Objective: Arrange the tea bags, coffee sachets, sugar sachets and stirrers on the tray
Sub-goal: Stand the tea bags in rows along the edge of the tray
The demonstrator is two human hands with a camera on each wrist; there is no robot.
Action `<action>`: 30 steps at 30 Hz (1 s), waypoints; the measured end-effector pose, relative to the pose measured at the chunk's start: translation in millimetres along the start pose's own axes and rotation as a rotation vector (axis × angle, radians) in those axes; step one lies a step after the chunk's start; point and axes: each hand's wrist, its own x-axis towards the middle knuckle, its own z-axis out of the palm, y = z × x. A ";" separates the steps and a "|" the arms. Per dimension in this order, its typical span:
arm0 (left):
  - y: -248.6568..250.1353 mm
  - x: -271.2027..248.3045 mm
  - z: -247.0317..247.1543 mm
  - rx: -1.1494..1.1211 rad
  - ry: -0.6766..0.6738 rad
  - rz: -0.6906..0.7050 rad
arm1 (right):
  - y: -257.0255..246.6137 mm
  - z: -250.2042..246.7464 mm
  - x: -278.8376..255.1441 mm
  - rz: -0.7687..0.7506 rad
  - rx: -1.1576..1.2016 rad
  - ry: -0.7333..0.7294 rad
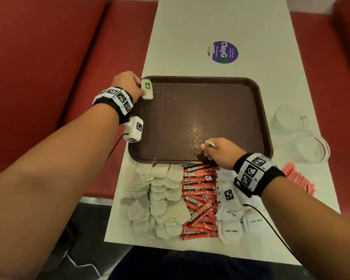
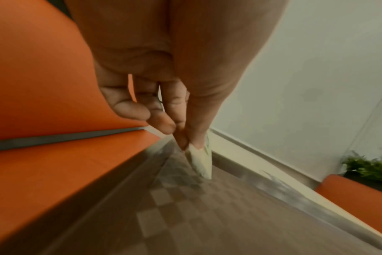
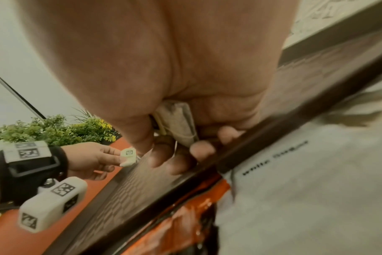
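Note:
A brown tray point(image 1: 259, 93) lies on the white table. My left hand point(image 1: 127, 85) pinches a tea bag point(image 1: 147, 89) with a green tag at the tray's far left corner; in the left wrist view the tea bag point(image 2: 200, 160) hangs from my fingertips just above the tray floor. My right hand point(image 1: 216, 151) sits over the tray's near edge and holds more tea bags point(image 3: 177, 124) in its curled fingers. Loose tea bags point(image 1: 160, 197), red coffee sachets point(image 1: 200, 199) and white sugar sachets point(image 1: 232, 221) lie in rows in front of the tray.
Two clear glass cups point(image 1: 289, 120) point(image 1: 311, 147) stand right of the tray. Orange stirrers point(image 1: 297, 178) lie at the table's right edge. A round purple sticker point(image 1: 222, 52) is on the far table. Red bench seats point(image 1: 38, 57) flank the table.

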 end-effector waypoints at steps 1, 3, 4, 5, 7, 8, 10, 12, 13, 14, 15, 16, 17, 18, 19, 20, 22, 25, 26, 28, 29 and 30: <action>-1.6 6.5 1.3 0.020 -0.014 -0.017 | 1.1 0.1 -0.2 0.004 0.015 -0.003; -2.5 15.9 4.7 0.051 -0.031 -0.030 | 3.1 0.8 -0.7 0.008 0.028 -0.014; -2.1 19.3 6.4 0.064 -0.031 -0.029 | 3.8 1.5 -1.3 0.008 0.026 -0.021; -0.8 21.6 7.7 0.076 -0.027 -0.024 | 4.3 2.0 -1.8 0.007 0.018 -0.029; 2.9 23.8 8.6 0.102 -0.027 -0.004 | 4.4 2.2 -3.4 0.006 0.001 -0.050; 4.3 24.1 8.8 0.110 -0.027 0.004 | 3.6 1.3 -4.6 0.008 0.005 -0.061; 6.2 23.8 8.8 0.121 -0.025 0.019 | 1.4 -1.7 -6.0 0.014 0.038 -0.079; 8.8 23.3 10.4 0.145 -0.054 0.068 | -1.2 -6.2 -6.6 0.025 0.083 -0.085; 10.7 22.5 11.7 0.170 -0.092 0.101 | -2.9 -8.4 -7.3 0.035 0.109 -0.086; 12.8 21.6 12.8 0.209 -0.136 0.130 | -4.6 -10.4 -8.1 0.044 0.129 -0.083; 14.8 20.6 13.6 0.260 -0.172 0.151 | -6.4 -12.4 -8.8 0.054 0.144 -0.078; 16.3 20.3 14.3 0.308 -0.192 0.165 | -8.0 -13.9 -9.3 0.064 0.162 -0.073; 17.5 20.4 14.5 0.342 -0.198 0.172 | -9.9 -15.4 -9.5 0.074 0.189 -0.071; 18.2 20.4 14.2 0.363 -0.198 0.175 | -11.4 -17.0 -8.9 0.081 0.222 -0.068; 19.5 20.0 12.9 0.379 -0.196 0.176 | -13.2 -18.5 -8.2 0.080 0.249 -0.061; 20.6 19.2 11.5 0.392 -0.196 0.180 | -15.0 -19.7 -7.4 0.068 0.266 -0.052; 22.3 16.6 9.1 0.408 -0.206 0.200 | -20.3 -21.1 -5.6 0.028 0.277 -0.034; 25.0 9.2 4.0 0.354 -0.175 0.233 | -28.2 -20.3 -2.0 -0.022 0.301 -0.013; 27.8 4.0 0.0 0.296 -0.151 0.253 | -31.2 -20.1 -1.0 -0.036 0.303 0.007; 36.5 -15.6 -11.1 0.098 -0.112 0.341 | -35.8 -20.9 2.8 -0.070 0.303 0.069; 42.1 -30.3 -18.4 -0.016 -0.122 0.399 | -38.5 -21.9 5.0 -0.087 0.310 0.101; 47.7 -47.4 -25.6 -0.108 -0.161 0.463 | -40.8 -22.9 6.9 -0.106 0.312 0.130</action>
